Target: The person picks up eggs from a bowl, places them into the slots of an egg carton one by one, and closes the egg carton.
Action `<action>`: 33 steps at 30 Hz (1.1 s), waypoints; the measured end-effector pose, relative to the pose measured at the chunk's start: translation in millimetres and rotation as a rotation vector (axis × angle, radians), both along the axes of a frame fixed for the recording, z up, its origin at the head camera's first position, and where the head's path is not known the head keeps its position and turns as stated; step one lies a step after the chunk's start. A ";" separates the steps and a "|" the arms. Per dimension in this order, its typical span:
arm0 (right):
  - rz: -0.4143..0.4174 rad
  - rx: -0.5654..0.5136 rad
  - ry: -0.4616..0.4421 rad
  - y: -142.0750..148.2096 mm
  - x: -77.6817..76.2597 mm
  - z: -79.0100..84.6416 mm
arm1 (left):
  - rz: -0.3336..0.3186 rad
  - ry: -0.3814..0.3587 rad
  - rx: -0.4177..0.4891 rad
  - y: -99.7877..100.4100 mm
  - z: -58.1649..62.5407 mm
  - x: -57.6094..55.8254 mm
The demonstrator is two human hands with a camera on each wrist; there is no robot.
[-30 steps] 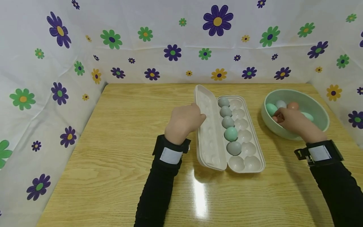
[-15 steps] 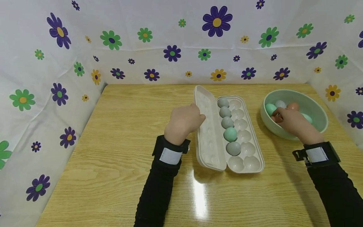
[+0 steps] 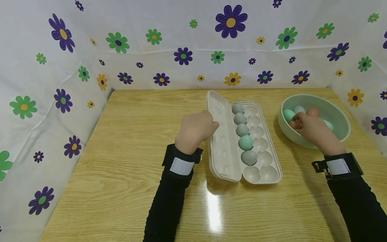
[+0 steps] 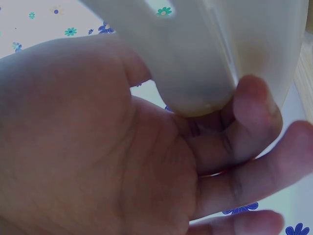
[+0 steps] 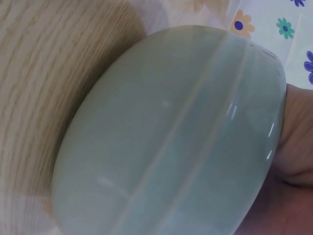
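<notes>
Cloth (image 3: 39,131) in white, printed with purple, green and yellow flowers, screens the left side, runs along the back and comes round to the right. Next lies a desk (image 3: 130,141) of pale, glossy wood grain. A black sleeve (image 3: 166,208) leads up to the left hand (image 3: 196,129), whose grip is closed, thumb on one side and bent fingers on the other, about the edge of a long off-white plastic lid (image 3: 225,148), tilted up. Along its right side the lid joins an off-white plastic egg carton (image 3: 268,174) with two rows of round cups. Five eggs sit in the left row: from the far end, three grey eggs (image 3: 240,119), one mint-green egg (image 3: 246,143) and a fourth grey egg (image 3: 249,158). Apart from the carton stands a round pale-green bowl (image 3: 335,114), holding more eggs (image 3: 299,109): mint-green, pale grey, brown. The right hand (image 3: 314,129) reaches over its near rim, fingers bent down among them; how far this grip is spread, or whether it has hold of an egg, I cannot tell.
</notes>
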State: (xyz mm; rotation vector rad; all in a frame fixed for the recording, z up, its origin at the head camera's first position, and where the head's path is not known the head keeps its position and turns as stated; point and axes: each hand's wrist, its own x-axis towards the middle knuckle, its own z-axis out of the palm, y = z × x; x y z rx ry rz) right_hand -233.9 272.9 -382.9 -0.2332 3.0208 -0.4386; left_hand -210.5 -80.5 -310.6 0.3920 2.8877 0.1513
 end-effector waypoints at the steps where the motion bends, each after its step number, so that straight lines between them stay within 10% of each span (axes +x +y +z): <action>1: -0.004 -0.004 0.004 0.4 0.1 0.0 | 0.000 0.000 0.000 -0.1 -0.3 -0.2; 15: -0.007 0.004 0.179 2.2 12.3 1.7 | 0.005 -0.001 -0.002 0.0 1.9 0.4; 33: -0.041 0.024 0.191 -10.0 33.9 26.5 | 0.005 -0.006 -0.003 -0.8 0.4 -0.5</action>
